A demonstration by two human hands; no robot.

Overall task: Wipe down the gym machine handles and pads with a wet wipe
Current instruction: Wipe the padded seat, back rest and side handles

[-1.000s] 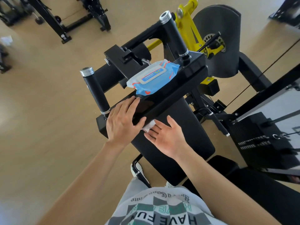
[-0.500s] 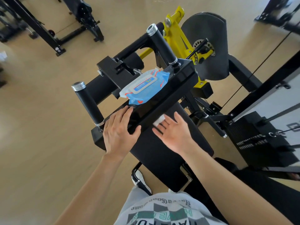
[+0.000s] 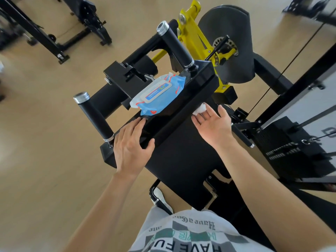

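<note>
The arm pad [image 3: 197, 84] ran its long axis from lower left to upper right in the head view, its glossy black top tilted. Its broad front face dropped toward the person. The wet wipe [image 3: 200, 108] was a crumpled white wad pressed against the pad's front edge near its upper-right end, under the fingertips of the right hand [image 3: 212, 128], whose fingers were straight and slightly spread. The left hand [image 3: 131, 146] rested on the top near the lower-left end, fingers flat and close together, thumb spread over the front edge.

A blue pack of wipes [image 3: 158, 93] lay on the top, lengthwise along the pad, with its white flip lid shut, so its contents were hidden. Two black handles, one at the left [image 3: 94, 115] and one at the right [image 3: 175, 45], rose from the pad's ends, each chrome-capped.
</note>
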